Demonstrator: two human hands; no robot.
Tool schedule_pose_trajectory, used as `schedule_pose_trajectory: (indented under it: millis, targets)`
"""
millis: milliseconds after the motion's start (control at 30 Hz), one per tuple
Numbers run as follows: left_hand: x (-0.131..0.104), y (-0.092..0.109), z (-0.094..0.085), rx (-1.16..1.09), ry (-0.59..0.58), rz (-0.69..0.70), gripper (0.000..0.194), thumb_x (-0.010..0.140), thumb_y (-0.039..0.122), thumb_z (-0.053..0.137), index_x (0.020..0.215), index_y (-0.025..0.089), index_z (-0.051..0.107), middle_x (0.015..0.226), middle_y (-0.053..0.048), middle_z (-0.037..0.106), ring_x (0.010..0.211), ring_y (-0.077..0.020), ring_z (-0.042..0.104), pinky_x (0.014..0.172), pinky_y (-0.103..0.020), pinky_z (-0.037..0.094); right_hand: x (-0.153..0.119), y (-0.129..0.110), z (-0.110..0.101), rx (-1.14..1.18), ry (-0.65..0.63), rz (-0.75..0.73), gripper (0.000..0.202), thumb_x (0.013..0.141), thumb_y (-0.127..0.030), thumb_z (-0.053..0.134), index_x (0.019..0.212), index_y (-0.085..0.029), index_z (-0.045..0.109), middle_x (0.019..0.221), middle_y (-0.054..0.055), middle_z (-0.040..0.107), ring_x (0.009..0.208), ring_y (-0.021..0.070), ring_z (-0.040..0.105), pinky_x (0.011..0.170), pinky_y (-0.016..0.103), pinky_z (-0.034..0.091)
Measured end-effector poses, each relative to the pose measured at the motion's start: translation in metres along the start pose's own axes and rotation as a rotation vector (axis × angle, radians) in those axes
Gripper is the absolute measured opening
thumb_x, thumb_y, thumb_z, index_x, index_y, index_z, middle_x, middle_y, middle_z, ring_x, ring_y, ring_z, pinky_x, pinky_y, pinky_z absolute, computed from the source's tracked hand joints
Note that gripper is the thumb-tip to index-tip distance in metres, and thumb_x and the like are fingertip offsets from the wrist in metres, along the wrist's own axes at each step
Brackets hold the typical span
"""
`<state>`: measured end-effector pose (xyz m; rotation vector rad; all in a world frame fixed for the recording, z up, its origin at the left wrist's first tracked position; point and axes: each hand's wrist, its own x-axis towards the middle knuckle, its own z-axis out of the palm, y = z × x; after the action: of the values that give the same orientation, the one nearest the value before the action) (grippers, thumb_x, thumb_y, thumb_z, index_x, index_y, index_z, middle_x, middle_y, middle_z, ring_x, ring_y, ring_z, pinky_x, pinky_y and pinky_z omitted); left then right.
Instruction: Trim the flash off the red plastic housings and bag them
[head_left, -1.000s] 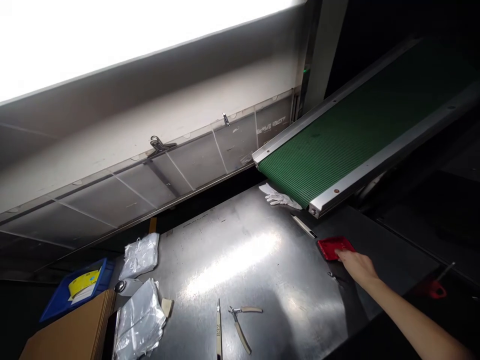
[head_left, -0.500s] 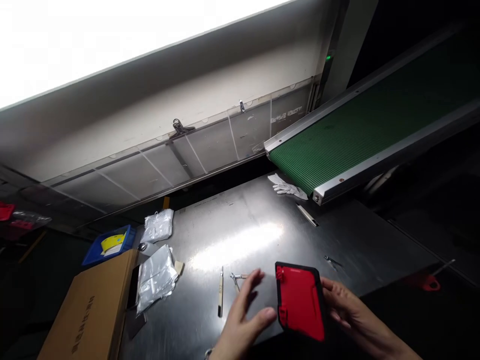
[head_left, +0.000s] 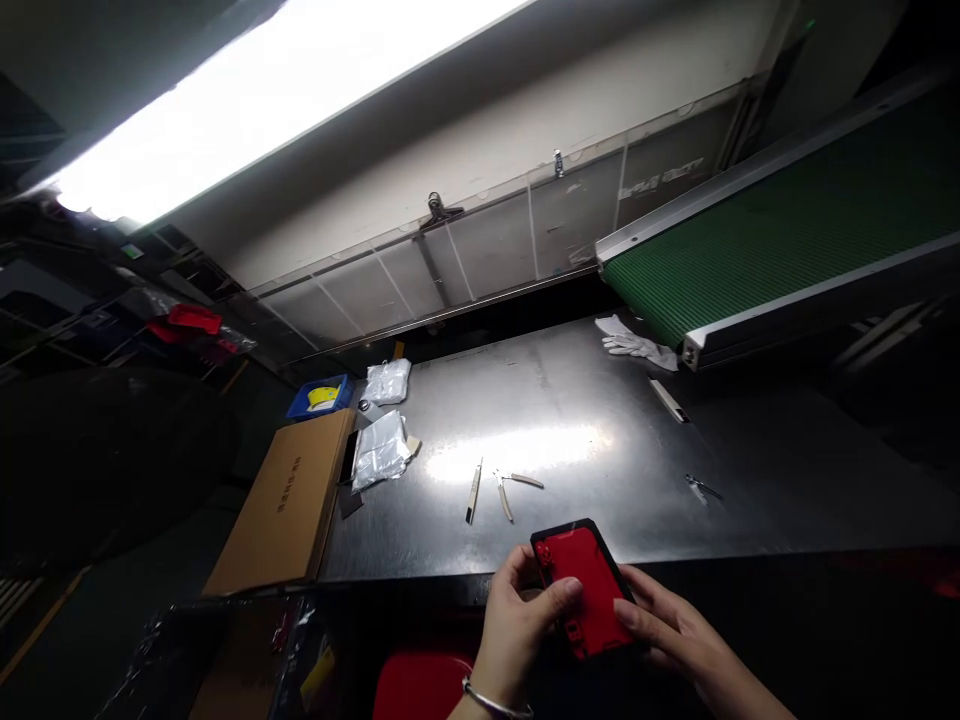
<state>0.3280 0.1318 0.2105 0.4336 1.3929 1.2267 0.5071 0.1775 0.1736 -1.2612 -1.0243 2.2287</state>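
A flat red plastic panel with a black frame (head_left: 589, 570), like a case part, is held between both hands just off the near table edge. My left hand (head_left: 525, 610) grips its left side, thumb lying on the red face and fingers behind. On the right side, my right hand (head_left: 671, 620) holds it with the thumb on the front edge; those fingers are partly hidden behind. Beyond the panel on the metal table lie pliers (head_left: 508, 487) with beige handles and a craft knife (head_left: 474, 492).
A second knife (head_left: 669, 400), a small metal tool (head_left: 703, 488) and white gloves (head_left: 636, 345) lie to the right, near a green conveyor belt (head_left: 780, 250). At left are plastic bags (head_left: 382, 450), a blue bin (head_left: 319, 397) and a cardboard box (head_left: 281, 500). A red stool (head_left: 420, 685) stands below.
My left hand, apart from the panel before, has closed on its left side. The panel has tilted and come closer to my body. The view has swung left, showing more of the floor area.
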Motion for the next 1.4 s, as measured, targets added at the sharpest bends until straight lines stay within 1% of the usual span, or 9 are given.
schedule_pose_trajectory:
  millis: [300, 500, 633, 767, 833, 1000, 1133, 1267, 1400]
  targets:
    - [-0.014, -0.003, -0.010, 0.016, 0.041, -0.040, 0.054, 0.058, 0.050, 0.093, 0.092, 0.012, 0.073, 0.095, -0.011, 0.076, 0.083, -0.0249, 0.071, 0.055, -0.023, 0.054, -0.015, 0.005, 0.021, 0.184, -0.014, 0.111, 0.077, 0.071, -0.062, 0.077, 0.133, -0.020, 0.059, 0.111, 0.011, 0.075, 0.100, 0.0333, 0.073, 0.087, 0.041, 0.058]
    - [0.000, -0.009, -0.045, -0.026, -0.012, -0.109, 0.061, 0.062, 0.057, 0.088, 0.103, 0.016, 0.070, 0.103, -0.012, 0.073, 0.090, -0.0286, 0.071, 0.057, -0.027, 0.055, 0.010, 0.020, 0.027, 0.110, -0.028, 0.144, 0.071, 0.078, -0.062, 0.072, 0.131, -0.018, 0.057, 0.108, 0.012, 0.076, 0.096, 0.0305, 0.075, 0.086, 0.038, 0.058]
    - [0.018, -0.021, -0.087, -0.118, -0.035, -0.186, 0.077, 0.065, 0.063, 0.083, 0.126, 0.021, 0.061, 0.111, -0.013, 0.071, 0.102, -0.0308, 0.071, 0.083, -0.039, 0.055, 0.047, 0.043, 0.044, -0.030, -0.084, 0.022, 0.068, 0.083, -0.066, 0.064, 0.133, -0.022, 0.054, 0.113, 0.012, 0.074, 0.103, 0.0304, 0.073, 0.091, 0.040, 0.056]
    - [0.052, -0.013, -0.150, -0.156, -0.110, -0.249, 0.064, 0.069, 0.058, 0.084, 0.121, 0.024, 0.069, 0.126, -0.012, 0.070, 0.111, -0.0287, 0.067, 0.092, -0.036, 0.050, 0.096, 0.054, 0.088, -0.110, -0.121, -0.052, 0.078, 0.072, -0.062, 0.077, 0.135, -0.024, 0.053, 0.122, 0.013, 0.070, 0.110, 0.0328, 0.070, 0.093, 0.041, 0.055]
    - [0.075, 0.003, -0.189, -0.128, -0.131, -0.259, 0.057, 0.068, 0.054, 0.087, 0.114, 0.024, 0.074, 0.121, -0.008, 0.074, 0.105, -0.0236, 0.068, 0.089, -0.029, 0.049, 0.124, 0.050, 0.117, -0.153, -0.157, -0.049, 0.078, 0.070, -0.058, 0.080, 0.135, -0.022, 0.056, 0.123, 0.014, 0.070, 0.110, 0.0336, 0.070, 0.091, 0.042, 0.056]
    - [0.130, 0.040, -0.276, -0.062, -0.240, -0.384, 0.036, 0.071, 0.042, 0.088, 0.082, 0.009, 0.080, 0.070, -0.006, 0.074, 0.059, -0.0143, 0.063, 0.060, -0.022, 0.042, 0.200, 0.033, 0.171, -0.298, -0.218, -0.008, 0.078, 0.062, -0.057, 0.084, 0.128, -0.020, 0.066, 0.111, 0.011, 0.075, 0.099, 0.0312, 0.073, 0.084, 0.038, 0.059]
    - [0.154, 0.031, -0.318, -0.101, -0.172, -0.384, 0.042, 0.074, 0.051, 0.083, 0.088, 0.012, 0.080, 0.079, -0.008, 0.077, 0.073, -0.0183, 0.068, 0.068, -0.023, 0.046, 0.251, 0.039, 0.150, -0.522, 0.002, -0.050, 0.074, 0.076, -0.070, 0.063, 0.135, -0.024, 0.061, 0.122, 0.013, 0.071, 0.109, 0.0321, 0.069, 0.093, 0.045, 0.055]
    - [0.163, -0.011, -0.344, -0.219, 0.074, -0.395, 0.048, 0.070, 0.056, 0.084, 0.102, 0.021, 0.080, 0.100, -0.007, 0.081, 0.099, -0.0253, 0.071, 0.088, -0.030, 0.051, 0.273, 0.065, 0.089, -0.867, 0.463, -0.139, 0.082, 0.079, -0.074, 0.051, 0.141, -0.020, 0.050, 0.153, 0.021, 0.043, 0.143, 0.0429, 0.036, 0.115, 0.063, 0.029]
    - [0.163, -0.059, -0.360, -0.379, 0.258, -0.400, 0.050, 0.058, 0.050, 0.093, 0.097, 0.022, 0.081, 0.104, -0.008, 0.081, 0.110, -0.0299, 0.070, 0.101, -0.036, 0.048, 0.278, 0.100, 0.055, -1.148, 0.627, -0.258, 0.091, 0.075, -0.079, 0.046, 0.140, -0.015, 0.047, 0.154, 0.023, 0.041, 0.146, 0.0435, 0.030, 0.120, 0.061, 0.018]
